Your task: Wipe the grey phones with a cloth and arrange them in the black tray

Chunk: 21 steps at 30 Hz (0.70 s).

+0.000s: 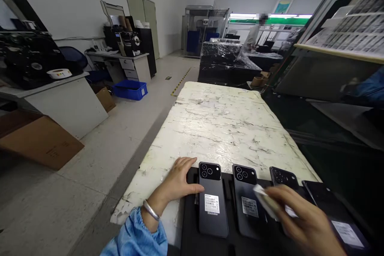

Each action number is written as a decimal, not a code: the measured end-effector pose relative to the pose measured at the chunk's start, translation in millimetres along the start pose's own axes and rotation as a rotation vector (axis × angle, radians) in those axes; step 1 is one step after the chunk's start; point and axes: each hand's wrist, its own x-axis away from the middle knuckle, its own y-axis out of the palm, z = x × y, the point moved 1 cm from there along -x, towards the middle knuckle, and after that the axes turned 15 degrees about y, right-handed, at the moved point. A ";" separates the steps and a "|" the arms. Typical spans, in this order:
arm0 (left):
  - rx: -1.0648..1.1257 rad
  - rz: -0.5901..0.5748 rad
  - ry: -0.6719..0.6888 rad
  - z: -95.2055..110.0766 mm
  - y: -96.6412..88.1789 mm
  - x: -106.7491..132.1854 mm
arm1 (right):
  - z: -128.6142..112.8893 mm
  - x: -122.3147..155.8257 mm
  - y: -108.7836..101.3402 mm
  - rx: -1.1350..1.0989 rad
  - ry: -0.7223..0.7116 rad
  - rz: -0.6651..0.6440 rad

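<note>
Several dark smartphones lie face down in a row on a black tray at the near end of a worn white table. My left hand rests on the tray's far left corner, thumb against the leftmost phone, fingers curled down. My right hand hovers over the third phone, pinching a small white cloth or sheet. The second phone lies between the hands. A fourth phone lies at the far right. White labels show on the phones' backs.
A dark rack with shelves runs along the table's right side. Left of the aisle stand desks with machines, a blue bin and cardboard. Wrapped black pallets stand beyond the table; a person works far off.
</note>
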 end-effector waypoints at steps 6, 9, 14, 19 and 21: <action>-0.023 0.005 0.053 -2.6 0.1 0.7 | -83.3 -56.9 73.3 0.229 -0.212 -0.229; -0.034 0.011 0.074 -3.5 0.4 0.3 | -97.4 -67.6 93.8 0.363 -0.205 -0.247; -0.024 0.014 0.090 -2.5 -1.7 0.5 | -80.6 -64.1 78.3 0.479 -0.120 -0.244; -0.013 0.028 0.103 -4.6 -1.5 0.9 | -82.8 -43.0 73.8 0.503 -0.031 -0.251; -0.014 0.034 0.107 -6.1 -0.6 0.4 | -93.0 -37.3 83.6 0.490 0.021 -0.262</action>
